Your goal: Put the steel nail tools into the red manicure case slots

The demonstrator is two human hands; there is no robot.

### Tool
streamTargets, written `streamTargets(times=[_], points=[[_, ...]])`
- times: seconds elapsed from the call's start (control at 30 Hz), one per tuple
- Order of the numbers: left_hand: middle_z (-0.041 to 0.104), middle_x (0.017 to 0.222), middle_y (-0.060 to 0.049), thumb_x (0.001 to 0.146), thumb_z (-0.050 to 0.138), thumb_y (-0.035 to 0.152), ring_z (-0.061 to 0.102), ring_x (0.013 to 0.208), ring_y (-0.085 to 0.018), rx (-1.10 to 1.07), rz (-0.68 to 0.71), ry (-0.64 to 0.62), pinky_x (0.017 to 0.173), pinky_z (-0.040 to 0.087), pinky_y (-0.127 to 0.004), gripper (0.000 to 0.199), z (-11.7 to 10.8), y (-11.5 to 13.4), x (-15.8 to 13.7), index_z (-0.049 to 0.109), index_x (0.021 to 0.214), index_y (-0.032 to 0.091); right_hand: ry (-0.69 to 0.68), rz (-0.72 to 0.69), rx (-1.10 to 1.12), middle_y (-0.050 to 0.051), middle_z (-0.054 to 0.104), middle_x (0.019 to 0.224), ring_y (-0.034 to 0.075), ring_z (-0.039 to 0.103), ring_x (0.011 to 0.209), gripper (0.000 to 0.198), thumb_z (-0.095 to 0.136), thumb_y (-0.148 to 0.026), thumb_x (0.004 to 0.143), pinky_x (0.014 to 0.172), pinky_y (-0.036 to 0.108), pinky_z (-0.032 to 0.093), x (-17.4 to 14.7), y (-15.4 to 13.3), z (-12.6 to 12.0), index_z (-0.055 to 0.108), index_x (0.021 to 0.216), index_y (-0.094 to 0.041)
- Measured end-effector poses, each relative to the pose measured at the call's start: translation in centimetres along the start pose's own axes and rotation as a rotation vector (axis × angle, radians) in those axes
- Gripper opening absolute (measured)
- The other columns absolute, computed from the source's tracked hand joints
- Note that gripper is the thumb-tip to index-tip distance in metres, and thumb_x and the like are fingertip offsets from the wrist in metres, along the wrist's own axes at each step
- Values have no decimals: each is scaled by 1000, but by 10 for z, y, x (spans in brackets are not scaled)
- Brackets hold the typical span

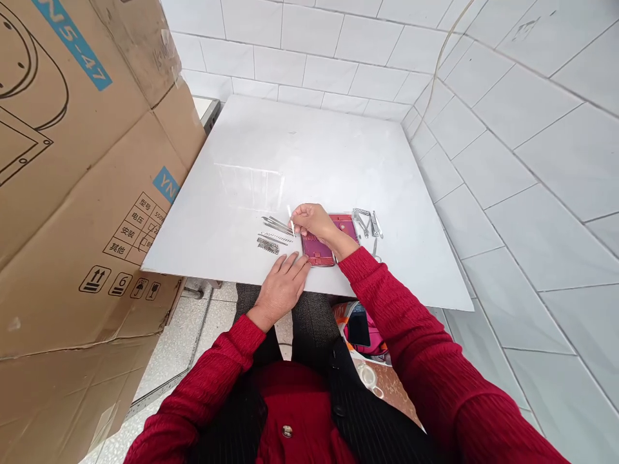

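Observation:
My right hand (313,222) pinches a slim white stick (289,212) above the table, just left of an opened purple-and-red manicure case (320,259). My forearm crosses over part of that case. Flat on the table's front edge rests my left hand (283,283), fingers stretched out, its fingertips close to the case's lower left corner. Several thin metal tools (275,223) lie side by side left of the case, with small dark patterned pieces (267,245) nearer me. Right of the case are nail clippers (374,222) and other silver tools.
A white table (309,148) stands against tiled walls (319,64). Large cardboard boxes (97,193) rise along its left side. A cable (438,64) runs down the far right corner. Below the table's edge sits a bag (370,335) with a dark phone-like object.

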State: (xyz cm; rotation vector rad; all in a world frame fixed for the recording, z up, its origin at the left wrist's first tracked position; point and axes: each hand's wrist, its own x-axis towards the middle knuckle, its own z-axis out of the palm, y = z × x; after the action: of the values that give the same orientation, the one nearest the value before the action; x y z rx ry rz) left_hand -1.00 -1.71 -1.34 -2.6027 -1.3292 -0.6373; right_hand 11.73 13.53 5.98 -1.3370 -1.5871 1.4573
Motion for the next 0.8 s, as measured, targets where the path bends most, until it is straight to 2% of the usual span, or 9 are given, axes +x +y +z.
streamTargets(times=[0.07, 0.2, 0.5, 0.6, 0.7, 0.8], points=[[62, 147, -11, 103, 48, 17, 54, 139, -29, 4, 5, 7, 119, 41, -49, 38, 0, 0, 1, 61, 139, 14, 13, 9, 100, -4, 62, 53, 7, 47, 41, 14, 66, -9, 79, 43, 18, 37, -3, 8, -6, 58, 70, -17], [63, 146, -11, 104, 47, 17, 56, 137, -29, 9, 8, 25, 118, 42, -48, 37, 0, 0, 2, 62, 137, 13, 38, -28, 162, -4, 63, 54, 6, 49, 43, 13, 72, -11, 78, 44, 16, 40, -4, 23, -18, 60, 76, -17], [61, 148, -11, 103, 48, 17, 55, 138, -29, -10, -4, 1, 118, 42, -49, 38, 0, 0, 4, 61, 139, 14, 168, -112, 109, -3, 66, 62, 7, 52, 45, 19, 78, -24, 79, 41, 17, 40, -7, 35, -30, 60, 76, -19], [61, 148, -11, 103, 48, 17, 55, 139, -29, -11, -4, 3, 118, 42, -49, 39, 0, 0, 4, 61, 139, 14, 212, -137, 94, -5, 65, 63, 8, 52, 46, 17, 76, -23, 79, 42, 18, 41, -5, 37, -30, 62, 89, -19], [61, 148, -11, 103, 47, 16, 55, 139, -29, -8, -7, 2, 117, 42, -49, 39, -1, 0, 4, 60, 140, 13, 225, -167, 74, -7, 65, 64, 9, 53, 47, 33, 74, -22, 80, 45, 20, 43, -2, 39, -29, 64, 111, -19], [61, 148, -11, 103, 47, 17, 55, 138, -30, -2, -3, -4, 117, 43, -49, 39, -2, 0, 4, 60, 139, 13, 218, -186, 57, -7, 66, 66, 9, 54, 50, 38, 72, -22, 80, 48, 20, 45, 2, 42, -28, 65, 118, -19]])
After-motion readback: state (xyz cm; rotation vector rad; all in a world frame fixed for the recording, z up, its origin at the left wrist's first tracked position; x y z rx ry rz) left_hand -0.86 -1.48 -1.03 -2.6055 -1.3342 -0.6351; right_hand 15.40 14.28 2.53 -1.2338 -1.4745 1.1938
